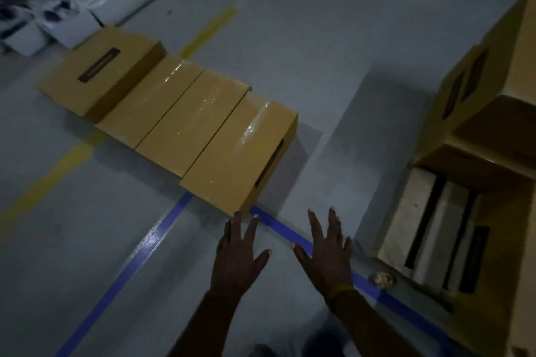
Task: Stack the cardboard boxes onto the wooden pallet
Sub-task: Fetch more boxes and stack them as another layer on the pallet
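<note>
**Insp. A:** Hands, pls?

**Insp. B:** Left hand [239, 255] at 6 o'clock of frame, fingers straight and spread wide, holding nothing. Fingertips reached toward the near corner of the nearest box [232, 151]; contact could not be confirmed. Right hand [327, 252] just at 3 o'clock of the left, also spread wide, empty, above the blue floor tape [284, 229]. Yellow band [342, 290] on the right wrist.

**Insp. A:** Boxes on the floor?

**Insp. B:** Four cardboard boxes in a row, running from centre frame toward 10 o'clock, sides touching. Nearest box had a dark label on its end face and glossy tape on top. Two middle boxes [171, 113] were lower, tape-wrapped. Far box [98, 72] stood a bit higher, dark label strip on top.

**Insp. A:** Pallet?

**Insp. B:** Wooden pallet [406, 217] at 4 o'clock of frame, pale slats w/ dark gaps showing. Stacked boxes [499, 90] sat on it at 3 o'clock, more than one tier; exact count unclear, edge of frame cut them off.

**Insp. A:** Other items?

**Insp. B:** Grey floor [319, 52], yellow dashed line [208, 32] at 12 o'clock. Crumpled scrap [382, 278] on the floor beside the pallet's near corner. White cartons [58, 26] at 10 o'clock, blurred.
</note>
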The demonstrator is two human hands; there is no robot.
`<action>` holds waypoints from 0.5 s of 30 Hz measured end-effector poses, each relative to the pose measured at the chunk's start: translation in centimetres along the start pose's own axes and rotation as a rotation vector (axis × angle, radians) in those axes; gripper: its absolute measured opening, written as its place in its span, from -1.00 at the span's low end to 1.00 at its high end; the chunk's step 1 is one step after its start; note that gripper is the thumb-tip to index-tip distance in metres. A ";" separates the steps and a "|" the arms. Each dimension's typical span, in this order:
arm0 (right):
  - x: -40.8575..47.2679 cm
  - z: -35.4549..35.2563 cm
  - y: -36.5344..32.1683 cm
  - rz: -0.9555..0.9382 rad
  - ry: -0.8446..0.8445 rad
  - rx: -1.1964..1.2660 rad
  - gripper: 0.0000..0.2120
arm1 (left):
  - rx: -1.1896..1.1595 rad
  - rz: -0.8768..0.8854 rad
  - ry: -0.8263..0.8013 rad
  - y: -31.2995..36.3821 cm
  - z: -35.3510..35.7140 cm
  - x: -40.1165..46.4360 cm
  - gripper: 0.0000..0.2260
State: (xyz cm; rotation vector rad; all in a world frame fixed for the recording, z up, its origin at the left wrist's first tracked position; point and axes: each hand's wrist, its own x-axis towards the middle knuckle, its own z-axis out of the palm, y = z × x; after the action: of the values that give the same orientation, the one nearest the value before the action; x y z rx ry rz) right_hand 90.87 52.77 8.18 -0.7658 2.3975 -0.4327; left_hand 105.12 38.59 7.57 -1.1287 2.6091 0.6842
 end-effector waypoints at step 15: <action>16.4 1.4 -5.6 0.051 -0.058 -0.034 -0.20 | 0.107 0.013 -0.053 -5.3 -4.6 18.1 -0.26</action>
State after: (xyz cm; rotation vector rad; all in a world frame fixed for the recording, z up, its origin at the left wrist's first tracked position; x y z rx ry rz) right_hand 83.16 38.18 2.67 -0.7202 2.3699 -0.3455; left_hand 96.61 21.79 3.11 -1.0489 2.5776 0.5624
